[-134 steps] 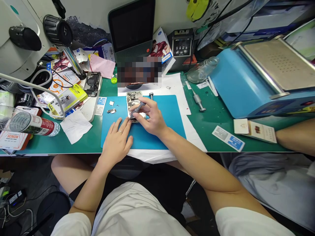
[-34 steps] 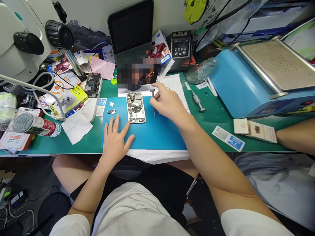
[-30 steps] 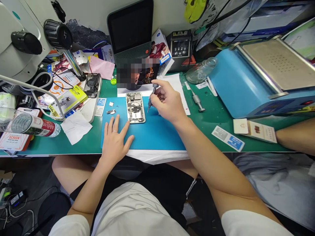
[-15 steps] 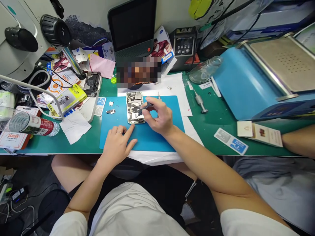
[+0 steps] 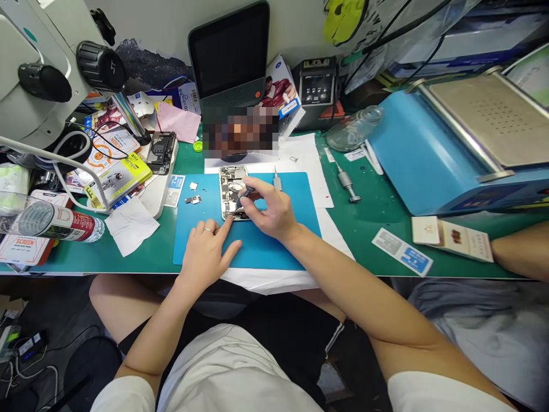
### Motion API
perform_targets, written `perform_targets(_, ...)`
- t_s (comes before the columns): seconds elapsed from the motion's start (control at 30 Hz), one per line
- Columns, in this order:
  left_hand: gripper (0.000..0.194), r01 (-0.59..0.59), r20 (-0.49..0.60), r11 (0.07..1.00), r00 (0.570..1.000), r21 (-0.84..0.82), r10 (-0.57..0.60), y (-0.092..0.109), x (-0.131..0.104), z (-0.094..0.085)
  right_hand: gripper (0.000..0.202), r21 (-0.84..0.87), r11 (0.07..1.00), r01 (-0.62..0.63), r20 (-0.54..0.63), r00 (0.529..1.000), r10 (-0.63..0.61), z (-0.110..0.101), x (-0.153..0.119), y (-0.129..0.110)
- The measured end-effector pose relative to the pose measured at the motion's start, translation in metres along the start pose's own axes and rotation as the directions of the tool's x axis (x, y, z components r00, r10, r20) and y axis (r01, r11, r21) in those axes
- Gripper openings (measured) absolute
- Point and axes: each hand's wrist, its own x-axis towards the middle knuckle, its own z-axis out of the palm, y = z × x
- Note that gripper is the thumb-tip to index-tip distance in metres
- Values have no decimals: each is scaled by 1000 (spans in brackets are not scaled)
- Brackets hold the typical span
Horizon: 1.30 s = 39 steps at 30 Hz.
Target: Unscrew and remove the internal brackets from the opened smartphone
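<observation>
An opened phone (image 5: 229,186) with its inner parts showing lies upright on the blue mat (image 5: 257,252). My left hand (image 5: 208,246) rests on the mat with its fingers apart, the index fingertip touching the phone's lower edge. Dark tweezers (image 5: 245,193) are pinched in my right hand (image 5: 271,209), their tips over the lower part of the phone. Small metal parts (image 5: 193,199) lie on the mat left of the phone. A screwdriver (image 5: 277,179) lies behind my right hand.
Another screwdriver (image 5: 347,184) and a glass jar (image 5: 355,129) are to the right, near a blue machine (image 5: 429,166). On the left are a plastic bottle (image 5: 64,222), boxes and another phone body (image 5: 162,151). A person's arm (image 5: 521,249) reaches in at the right edge.
My right hand has shifted slightly left and the tweezer tips are lower on the phone. The view has moved a little. My left hand keeps its place by the phone.
</observation>
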Motion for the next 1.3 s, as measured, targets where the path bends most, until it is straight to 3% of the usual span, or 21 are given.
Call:
perform_targets(0.2,57,11,-17,1000,1000,-28,-12,-1,-1,0,36,9,1000,-19,15,1000,19,0,0,1)
perform_targets(0.43,56,17,-14,999,1000,-49,-18,-2,-2,0,39,20,999,49,-29,998,-48,0,0,1)
perform_targets(0.63,56,13,-15,999,1000,-51,-14,-2,-2,-1,39,8,1000,15,0,1000,-15,-1,0,0)
perform_targets(1.1,55,10,-12,997,1000,-71,-11,-2,-2,-1,46,-9,985,171,-88,981,-171,2,2,2)
perform_targets(1.3,55,10,-17,997,1000,-77,-12,-3,-2,0,47,-14,983,183,-90,979,-183,2,3,1)
